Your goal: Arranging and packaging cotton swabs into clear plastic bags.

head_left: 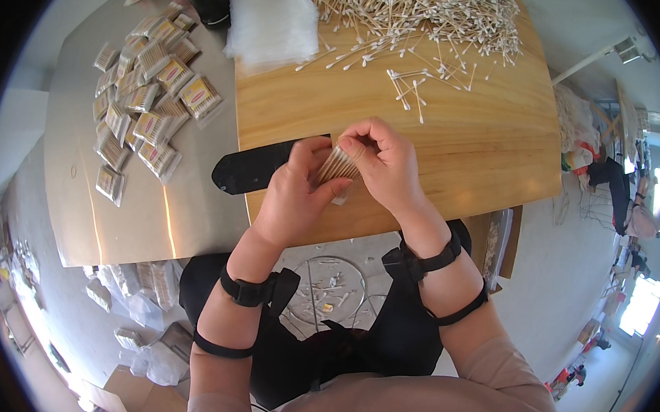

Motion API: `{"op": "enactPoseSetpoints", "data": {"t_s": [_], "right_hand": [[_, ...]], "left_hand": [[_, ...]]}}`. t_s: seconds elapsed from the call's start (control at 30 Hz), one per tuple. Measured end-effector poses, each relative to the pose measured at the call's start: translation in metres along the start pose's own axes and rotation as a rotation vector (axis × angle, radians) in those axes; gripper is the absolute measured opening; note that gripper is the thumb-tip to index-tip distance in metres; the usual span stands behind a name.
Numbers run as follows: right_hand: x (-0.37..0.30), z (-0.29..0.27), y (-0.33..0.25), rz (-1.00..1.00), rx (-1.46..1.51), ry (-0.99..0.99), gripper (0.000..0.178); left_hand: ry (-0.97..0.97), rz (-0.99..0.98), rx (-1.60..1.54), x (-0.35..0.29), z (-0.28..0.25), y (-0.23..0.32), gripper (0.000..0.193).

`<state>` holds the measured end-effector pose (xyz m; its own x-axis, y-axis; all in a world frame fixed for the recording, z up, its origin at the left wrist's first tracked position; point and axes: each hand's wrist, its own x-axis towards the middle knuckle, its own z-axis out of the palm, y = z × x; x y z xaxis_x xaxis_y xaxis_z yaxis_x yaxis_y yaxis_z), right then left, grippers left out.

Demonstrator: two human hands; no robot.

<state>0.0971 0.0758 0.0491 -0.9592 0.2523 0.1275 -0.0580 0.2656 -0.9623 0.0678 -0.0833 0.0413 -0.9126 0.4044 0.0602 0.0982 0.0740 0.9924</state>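
Over the front part of the wooden tabletop, a small clear packet of cotton swabs (337, 166) is held at a tilt. The fingers and thumb of my left hand (284, 194) wrap round its lower side. At the upper end, the bent fingers and thumb of my right hand (385, 165) pinch the packet's edge. My fingers hide part of the packet, so whether its end is sealed cannot be made out. A flat black piece with a rounded end (248, 170) lies beside my left hand, partly behind it.
Loose cotton swabs (431, 11) are heaped at the back right, with a few strays nearer. A stack of clear plastic bags (272, 24) lies at the back middle, next to a black container (210, 5). Filled swab packets (150, 104) cover part of the grey surface at left.
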Motion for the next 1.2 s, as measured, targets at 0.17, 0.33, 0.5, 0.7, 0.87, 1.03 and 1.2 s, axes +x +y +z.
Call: {"op": "enactPoseSetpoints", "data": {"t_s": [0.17,0.33,0.5,0.7,0.87,1.03,1.2], "right_hand": [[0.004,-0.005,0.005,0.178,0.132,-0.024,0.011],[0.009,-0.012,0.009,0.228,0.254,-0.127,0.010],[0.007,-0.014,0.009,0.263,0.144,-0.137,0.012],[0.011,-0.015,0.009,0.252,0.194,-0.104,0.012],[0.012,-0.019,0.013,0.273,0.313,-0.168,0.013],[0.008,-0.012,0.011,0.179,0.199,-0.206,0.012],[0.009,-0.006,0.011,0.266,0.384,-0.174,0.011]], "left_hand": [[-0.307,-0.348,-0.020,0.005,-0.010,-0.008,0.037],[-0.365,-0.428,-0.165,0.004,-0.016,-0.009,0.037],[-0.420,-0.551,-0.383,0.008,-0.021,-0.001,0.039],[-0.556,-0.553,-0.402,0.006,-0.024,-0.003,0.042],[-0.515,-0.521,-0.458,0.006,-0.022,-0.004,0.042],[-0.481,-0.492,-0.356,0.006,-0.017,-0.012,0.034],[-0.334,-0.422,-0.247,0.007,-0.021,-0.013,0.026]]}}
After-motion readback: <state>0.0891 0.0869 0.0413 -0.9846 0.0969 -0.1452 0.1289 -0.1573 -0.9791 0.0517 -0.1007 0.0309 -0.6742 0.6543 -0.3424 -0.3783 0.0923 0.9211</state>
